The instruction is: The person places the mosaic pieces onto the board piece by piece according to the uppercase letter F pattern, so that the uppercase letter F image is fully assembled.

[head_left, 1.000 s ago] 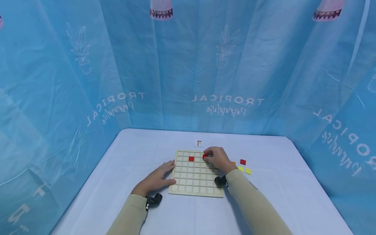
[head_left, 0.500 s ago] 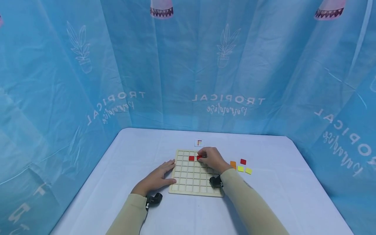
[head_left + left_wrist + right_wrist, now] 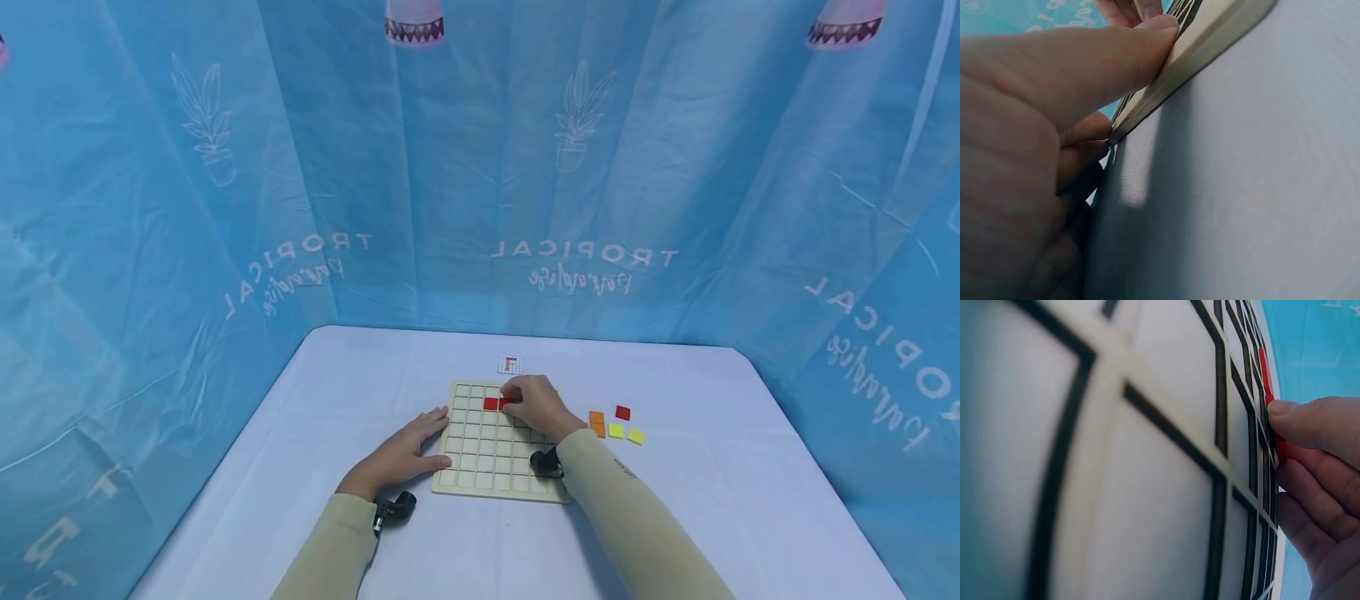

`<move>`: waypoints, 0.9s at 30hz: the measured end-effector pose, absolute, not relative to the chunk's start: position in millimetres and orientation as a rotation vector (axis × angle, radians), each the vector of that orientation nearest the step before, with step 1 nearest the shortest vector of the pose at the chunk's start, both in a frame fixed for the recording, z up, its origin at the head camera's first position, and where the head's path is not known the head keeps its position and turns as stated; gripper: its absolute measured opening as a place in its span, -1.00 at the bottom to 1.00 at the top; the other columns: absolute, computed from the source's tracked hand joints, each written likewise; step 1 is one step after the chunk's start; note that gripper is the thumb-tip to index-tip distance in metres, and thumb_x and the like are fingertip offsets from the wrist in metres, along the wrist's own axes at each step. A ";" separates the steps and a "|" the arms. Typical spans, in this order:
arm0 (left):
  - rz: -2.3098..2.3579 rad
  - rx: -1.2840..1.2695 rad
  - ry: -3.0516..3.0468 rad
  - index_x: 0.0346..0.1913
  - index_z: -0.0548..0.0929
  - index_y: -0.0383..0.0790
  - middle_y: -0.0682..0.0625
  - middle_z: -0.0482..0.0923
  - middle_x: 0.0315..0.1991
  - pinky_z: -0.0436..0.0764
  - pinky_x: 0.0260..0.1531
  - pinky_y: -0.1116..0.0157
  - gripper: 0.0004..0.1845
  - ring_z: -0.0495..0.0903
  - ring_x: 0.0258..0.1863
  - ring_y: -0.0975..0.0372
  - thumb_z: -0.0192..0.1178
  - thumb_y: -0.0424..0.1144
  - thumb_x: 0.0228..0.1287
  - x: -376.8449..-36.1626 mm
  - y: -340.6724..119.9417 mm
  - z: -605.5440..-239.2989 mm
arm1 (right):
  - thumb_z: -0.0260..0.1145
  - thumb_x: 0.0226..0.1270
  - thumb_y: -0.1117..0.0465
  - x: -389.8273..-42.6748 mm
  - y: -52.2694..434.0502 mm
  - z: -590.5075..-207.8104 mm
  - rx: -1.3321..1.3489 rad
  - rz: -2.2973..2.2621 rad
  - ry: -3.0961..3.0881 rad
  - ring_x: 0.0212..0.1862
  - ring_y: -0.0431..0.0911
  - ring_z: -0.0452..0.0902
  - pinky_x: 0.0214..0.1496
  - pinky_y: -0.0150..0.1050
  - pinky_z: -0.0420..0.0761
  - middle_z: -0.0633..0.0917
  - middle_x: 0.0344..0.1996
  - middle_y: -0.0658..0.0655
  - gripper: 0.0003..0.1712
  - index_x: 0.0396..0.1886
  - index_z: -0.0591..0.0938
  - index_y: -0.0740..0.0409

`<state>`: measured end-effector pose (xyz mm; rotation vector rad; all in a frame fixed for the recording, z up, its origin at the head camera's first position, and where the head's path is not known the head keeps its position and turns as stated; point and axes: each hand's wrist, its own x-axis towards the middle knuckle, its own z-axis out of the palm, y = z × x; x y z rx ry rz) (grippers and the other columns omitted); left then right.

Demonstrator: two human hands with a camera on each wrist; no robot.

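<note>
- The white-covered tabletop (image 3: 315, 467) was enclosed by a blue printed plastic curtain (image 3: 225, 208) on three sides.
- A square wooden grid board (image 3: 480, 462) was laid near the middle of the tabletop, toward its near edge.
- The left hand (image 3: 401, 454) was rested flat, fingers straight, against the board's left edge, apparently so that the board was kept from sliding.
- The right hand (image 3: 534, 404) was curled over the board's far rows, and a red square tile (image 3: 1280, 449) was pinched at its fingertips, held at the cell just right of another red tile (image 3: 491, 403) already seated.
- Loose orange, red and yellow tiles (image 3: 615, 423) were gathered right of the board.
- A small pattern card (image 3: 510, 364) was placed beyond the board's far edge, seemingly for reference.
</note>
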<state>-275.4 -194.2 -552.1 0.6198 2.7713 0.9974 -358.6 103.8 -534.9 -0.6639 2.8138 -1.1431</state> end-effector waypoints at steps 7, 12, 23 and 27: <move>0.998 0.615 2.776 0.60 0.37 -0.20 0.07 0.13 0.65 0.07 0.55 -0.09 -0.07 -0.01 0.64 0.04 0.43 0.20 0.32 -276.6 -194.2 -553.4 | 0.51 0.41 0.29 -355.8 102.3 -531.6 -0.608 -1.147 2.796 0.01 -0.11 0.64 0.17 -0.11 0.67 0.75 -0.06 -0.01 -0.67 0.13 0.76 0.19; 1.000 0.608 2.774 0.60 0.37 -0.22 0.05 0.13 0.65 0.08 0.55 -0.09 -0.06 -0.01 0.64 0.03 0.43 0.20 0.32 -275.5 -193.5 -552.7 | 0.50 0.43 0.28 -355.5 104.9 -531.6 -0.587 -1.148 2.796 0.02 -0.13 0.64 0.18 -0.11 0.67 0.75 -0.06 -0.04 -0.69 0.13 0.77 0.16; 0.997 0.637 2.775 0.59 0.37 -0.24 0.03 0.14 0.65 0.09 0.55 -0.08 -0.08 0.00 0.64 0.03 0.43 0.17 0.33 -274.2 -193.4 -551.7 | 0.48 0.46 0.24 -356.2 146.2 -521.4 -0.445 -1.277 2.817 0.07 -0.04 0.66 0.19 -0.01 0.66 0.76 -0.03 0.05 -0.70 0.13 0.77 0.19; 0.993 0.633 2.778 0.60 0.37 -0.23 0.03 0.13 0.65 0.09 0.55 -0.08 -0.08 0.00 0.64 0.03 0.43 0.17 0.34 -273.7 -193.4 -551.5 | 0.48 0.45 0.22 -360.2 171.3 -518.0 -0.335 -1.291 2.838 0.04 0.00 0.66 0.19 0.03 0.66 0.76 -0.06 0.05 -0.70 0.11 0.77 0.19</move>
